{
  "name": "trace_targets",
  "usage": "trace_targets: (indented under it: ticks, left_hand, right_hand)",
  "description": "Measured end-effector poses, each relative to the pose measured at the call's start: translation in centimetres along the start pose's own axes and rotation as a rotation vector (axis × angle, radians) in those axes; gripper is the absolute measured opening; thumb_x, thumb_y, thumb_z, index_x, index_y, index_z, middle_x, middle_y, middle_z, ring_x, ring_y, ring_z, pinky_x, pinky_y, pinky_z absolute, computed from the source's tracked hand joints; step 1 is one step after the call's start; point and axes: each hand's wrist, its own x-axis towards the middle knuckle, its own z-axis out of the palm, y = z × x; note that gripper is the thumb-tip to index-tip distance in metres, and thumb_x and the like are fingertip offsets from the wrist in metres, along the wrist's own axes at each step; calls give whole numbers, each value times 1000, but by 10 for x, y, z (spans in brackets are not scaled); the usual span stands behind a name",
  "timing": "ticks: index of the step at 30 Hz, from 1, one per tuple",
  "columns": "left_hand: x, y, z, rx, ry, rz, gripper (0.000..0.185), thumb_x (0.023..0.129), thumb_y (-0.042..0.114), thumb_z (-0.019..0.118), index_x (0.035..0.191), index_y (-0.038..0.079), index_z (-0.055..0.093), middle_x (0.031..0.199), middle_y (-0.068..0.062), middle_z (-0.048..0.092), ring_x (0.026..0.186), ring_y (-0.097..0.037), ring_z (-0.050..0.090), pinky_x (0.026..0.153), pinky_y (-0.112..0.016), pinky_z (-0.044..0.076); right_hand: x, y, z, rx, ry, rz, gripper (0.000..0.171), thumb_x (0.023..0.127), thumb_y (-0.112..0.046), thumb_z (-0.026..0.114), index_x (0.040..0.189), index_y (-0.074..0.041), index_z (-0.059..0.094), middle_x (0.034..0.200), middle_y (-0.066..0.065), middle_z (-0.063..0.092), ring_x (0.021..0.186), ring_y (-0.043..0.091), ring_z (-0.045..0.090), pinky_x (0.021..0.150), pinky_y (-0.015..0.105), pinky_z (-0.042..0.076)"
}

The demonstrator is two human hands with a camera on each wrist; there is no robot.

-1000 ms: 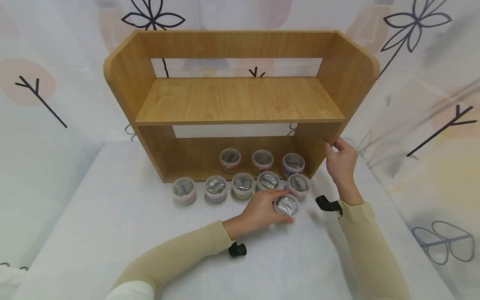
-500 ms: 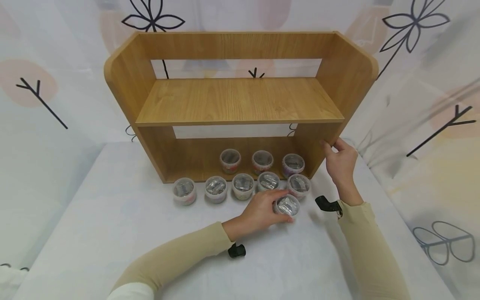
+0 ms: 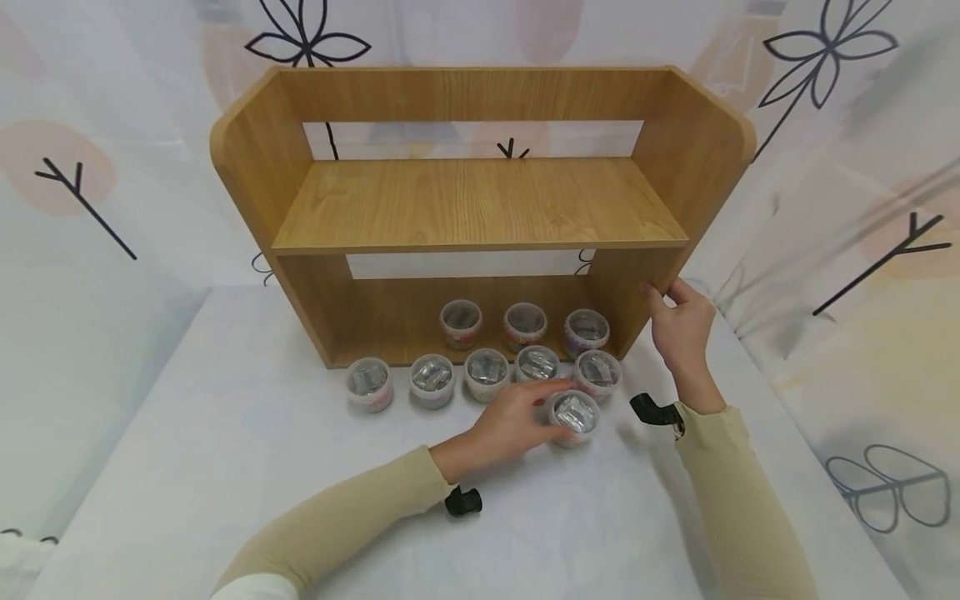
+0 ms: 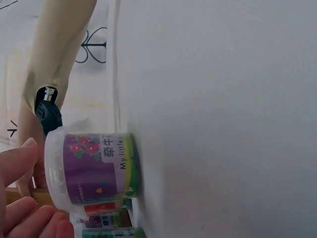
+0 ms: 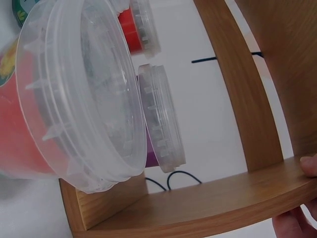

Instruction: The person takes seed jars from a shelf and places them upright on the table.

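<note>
A small clear-lidded tub with a purple label (image 3: pixel 573 414) (image 4: pixel 94 168) stands on the white table in front of the wooden shelf (image 3: pixel 480 200). My left hand (image 3: pixel 525 417) lies just left of it, fingers relaxed. Its fingertips (image 4: pixel 20 158) are at the lid's rim and off the tub's sides. My right hand (image 3: pixel 682 321) grips the front edge of the shelf's right side panel (image 5: pixel 198 208), with a fingertip (image 5: pixel 309 166) on the wood.
Several like tubs (image 3: pixel 431 381) stand in a row along the shelf's front. Three more (image 3: pixel 525 323) stand inside the bottom compartment. A red tub (image 5: pixel 74 99) and a purple one (image 5: pixel 161 124) fill the right wrist view. The middle board is bare. Patterned curtains hang behind.
My left hand has loosened from round the tub and drawn back a little to the left. The tub stays on the table. The right hand has not moved.
</note>
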Motion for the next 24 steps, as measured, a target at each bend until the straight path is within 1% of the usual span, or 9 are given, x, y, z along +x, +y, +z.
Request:
trace_targets:
  ticks: [3, 5, 9, 12, 16, 18, 24]
  left_hand:
    - [0, 0, -3, -36, 5, -10, 59, 82, 22, 84, 135, 7, 62, 134, 0, 63, 117, -17, 63, 91, -18, 51]
    - [0, 0, -6, -61, 0, -21, 57, 83, 21, 83, 134, 8, 63, 134, 1, 63, 117, -19, 62, 91, -19, 52]
    - [-1, 1, -12, -76, 3, -36, 51, 84, 20, 81, 132, 9, 65, 131, 2, 65, 116, -19, 62, 90, -22, 53]
    - [-1, 1, -16, -90, 28, -27, 45, 86, 16, 80, 128, 9, 67, 125, -1, 68, 111, -21, 65, 89, -24, 54]
    - [1, 0, -22, -131, 68, -5, 38, 86, 8, 78, 123, 6, 69, 116, -7, 71, 106, -24, 67, 87, -35, 57]
    - [1, -1, -26, -149, 80, -4, 36, 86, 7, 78, 121, 5, 69, 114, -8, 72, 103, -25, 67, 85, -39, 57]
    - [3, -3, -40, -178, 132, -20, 30, 86, 5, 77, 115, 3, 70, 109, -8, 73, 98, -24, 68, 81, -41, 58]
  right_hand:
    - [0, 1, 0, 1, 0, 0, 33, 95, -25, 63, 115, -1, 74, 109, 18, 72, 117, 27, 62, 102, 47, 47]
    - [0, 1, 1, 2, 5, -3, 33, 95, -25, 63, 114, -1, 74, 108, 18, 72, 116, 27, 62, 102, 47, 47]
    - [0, 0, 1, 4, 5, -1, 32, 95, -24, 64, 114, 0, 74, 108, 18, 72, 116, 27, 62, 102, 46, 46]
    - [-1, 0, 0, 5, -3, 11, 33, 95, -25, 63, 115, 0, 73, 109, 18, 72, 117, 27, 62, 104, 46, 45]
    - [-2, -1, 0, 9, -5, 15, 33, 95, -25, 63, 116, 0, 73, 110, 18, 71, 118, 27, 61, 105, 46, 44]
    - [-2, -1, 0, 12, -3, 11, 33, 95, -24, 63, 115, 0, 73, 110, 18, 72, 117, 27, 62, 104, 46, 44]
    - [-1, 0, 0, 9, 5, 1, 32, 95, -24, 64, 114, 0, 74, 109, 18, 72, 116, 26, 62, 103, 46, 46]
